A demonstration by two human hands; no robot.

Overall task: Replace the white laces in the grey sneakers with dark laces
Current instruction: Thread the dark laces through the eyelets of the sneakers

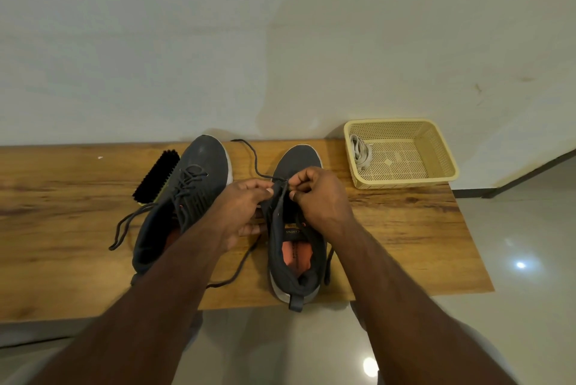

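At frame centre on the worktop [389, 228], the left hand [240, 213] pinches the right sneaker [296, 244] tongue while the right hand [321, 197] pinches its dark lace [254, 160], the laced left sneaker [187, 197] beside a brush [156, 177], white laces [361, 150] in the basket [405, 179] upper right.

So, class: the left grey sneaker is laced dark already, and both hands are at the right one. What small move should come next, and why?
Probably draw the dark shoelace through its eyelet and take up the slack. Both the left hand and right hand pinch at the right grey sneaker, whose upper eyelets look unlaced, and a long loose run trails toward the wall.
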